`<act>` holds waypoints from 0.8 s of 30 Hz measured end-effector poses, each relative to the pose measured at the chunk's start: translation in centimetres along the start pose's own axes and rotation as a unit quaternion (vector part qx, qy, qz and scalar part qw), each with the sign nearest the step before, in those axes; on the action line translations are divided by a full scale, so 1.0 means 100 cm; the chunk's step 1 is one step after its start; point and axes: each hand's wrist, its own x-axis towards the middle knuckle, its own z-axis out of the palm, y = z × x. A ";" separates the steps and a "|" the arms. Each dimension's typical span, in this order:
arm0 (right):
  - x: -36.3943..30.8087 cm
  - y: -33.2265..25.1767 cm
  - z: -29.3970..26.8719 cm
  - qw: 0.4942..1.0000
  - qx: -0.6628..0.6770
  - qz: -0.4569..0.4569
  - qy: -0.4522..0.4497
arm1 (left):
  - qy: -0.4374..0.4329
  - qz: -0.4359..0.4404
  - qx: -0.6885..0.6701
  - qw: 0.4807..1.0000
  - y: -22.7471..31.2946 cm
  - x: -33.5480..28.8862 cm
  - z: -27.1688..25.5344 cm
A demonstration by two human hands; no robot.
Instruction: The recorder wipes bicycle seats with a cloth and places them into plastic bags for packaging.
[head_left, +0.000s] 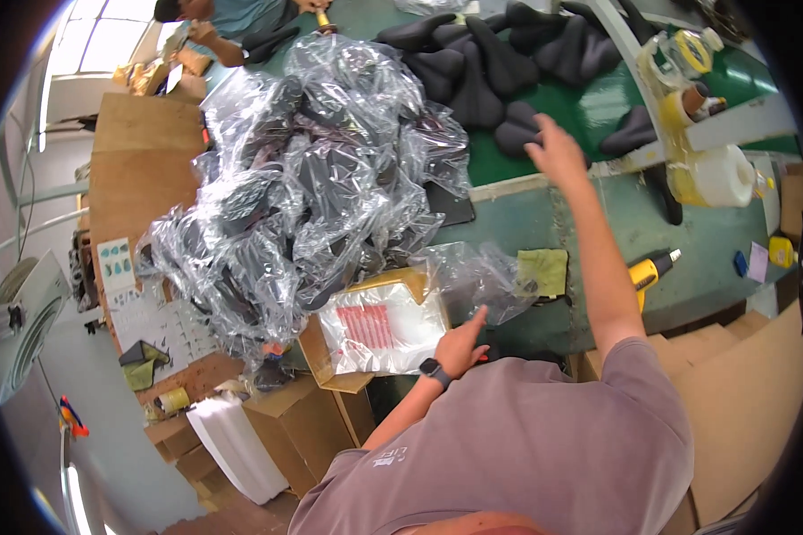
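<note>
My right hand reaches out over the green bench, thumb and index finger apart, holding nothing. Its fingertips are at the edge of a black bicycle saddle, where contact is hard to judge. More black saddles lie in a cluster just beyond. Close to my body, my left hand has its fingers stretched out beside an open cardboard box. A flat pack in clear plastic with red print lies in that box. Near those fingers is a crumpled clear plastic bag.
A big heap of saddles in clear plastic bags covers the left bench. To the right are a yellow-black heat gun, a green cloth, and a metal frame bearing a tape roll. Another person works at the far left.
</note>
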 end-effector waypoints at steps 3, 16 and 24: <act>0.023 0.077 0.019 0.970 -0.223 0.077 -0.056 | 0.103 0.118 0.140 0.978 0.002 0.028 0.008; -0.142 0.030 0.015 0.965 -0.046 0.254 -0.053 | 0.111 0.092 0.282 0.948 -0.072 0.091 0.013; -0.286 -0.137 -0.099 0.984 0.112 0.072 0.118 | 0.339 0.134 0.309 0.878 -0.108 -0.123 -0.055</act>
